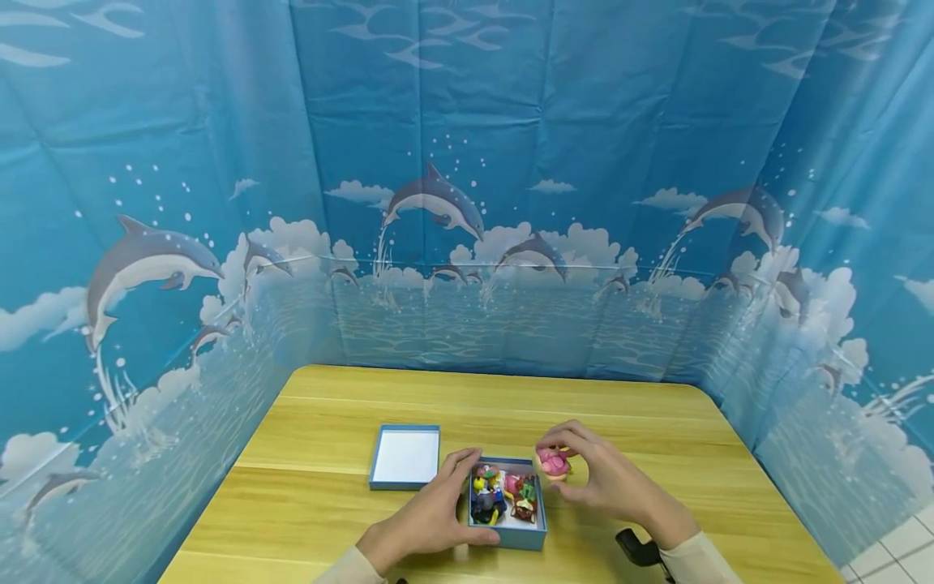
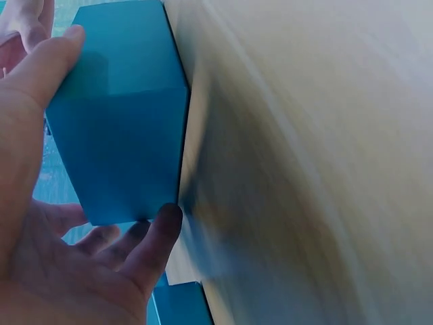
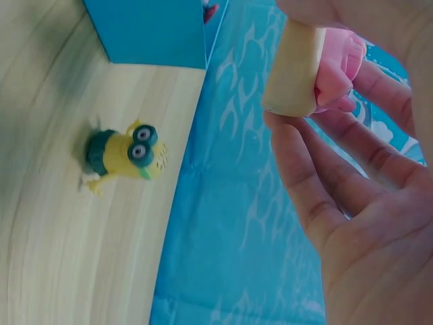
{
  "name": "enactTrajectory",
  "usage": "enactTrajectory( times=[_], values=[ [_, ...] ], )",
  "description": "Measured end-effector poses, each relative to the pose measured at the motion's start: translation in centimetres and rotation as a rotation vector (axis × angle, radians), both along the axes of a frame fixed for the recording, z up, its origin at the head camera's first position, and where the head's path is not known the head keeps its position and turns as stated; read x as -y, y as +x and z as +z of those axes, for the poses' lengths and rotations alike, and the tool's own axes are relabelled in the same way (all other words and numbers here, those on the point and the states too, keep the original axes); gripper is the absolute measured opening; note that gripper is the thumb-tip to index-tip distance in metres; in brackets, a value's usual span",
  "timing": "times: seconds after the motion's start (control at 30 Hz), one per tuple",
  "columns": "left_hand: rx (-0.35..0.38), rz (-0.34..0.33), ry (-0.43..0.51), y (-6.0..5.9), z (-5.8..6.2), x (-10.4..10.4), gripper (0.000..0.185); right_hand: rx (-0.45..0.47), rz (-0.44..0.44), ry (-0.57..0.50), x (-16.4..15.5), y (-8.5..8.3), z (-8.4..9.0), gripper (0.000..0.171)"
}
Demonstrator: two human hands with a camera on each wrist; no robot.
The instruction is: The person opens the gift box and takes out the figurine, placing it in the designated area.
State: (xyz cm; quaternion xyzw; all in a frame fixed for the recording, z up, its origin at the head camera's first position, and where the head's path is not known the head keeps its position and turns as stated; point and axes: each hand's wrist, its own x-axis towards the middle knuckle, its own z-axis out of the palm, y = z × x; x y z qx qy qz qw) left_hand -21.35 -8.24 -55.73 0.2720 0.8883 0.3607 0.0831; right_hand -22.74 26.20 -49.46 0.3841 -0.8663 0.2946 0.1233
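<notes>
My left hand (image 1: 438,513) holds a blue box (image 1: 520,538) at its left side, thumb at the near side and fingers at the far side. In the left wrist view the plain outer walls of the box (image 2: 125,145) fill the space between thumb and fingers. Several small colourful toy figures (image 1: 490,499) lie inside on a white bottom. Just right of the box, my right hand (image 1: 613,485) pinches a pink toy figure (image 1: 556,463). The right wrist view shows its cream-coloured base (image 3: 294,71) between thumb and fingertips.
A shallow blue lid (image 1: 405,457) with a white inside lies left of the box on the wooden table (image 1: 321,405). In the right wrist view a yellow goggled Minion figure (image 3: 125,154) stands on the table. A dolphin-printed curtain (image 1: 503,324) surrounds the table's far and side edges.
</notes>
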Motion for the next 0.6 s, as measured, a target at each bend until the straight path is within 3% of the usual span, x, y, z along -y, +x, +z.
enactTrajectory(
  times=[0.4, 0.6],
  values=[
    [-0.053, 0.008, -0.015, -0.2, 0.2, 0.1, 0.123, -0.067, -0.027, -0.002, -1.4, -0.2, 0.4, 0.069],
    [-0.045, 0.013, -0.011, -0.1, 0.3, 0.2, 0.122, -0.076, -0.039, 0.0, -1.9, -0.2, 0.5, 0.07]
  ],
)
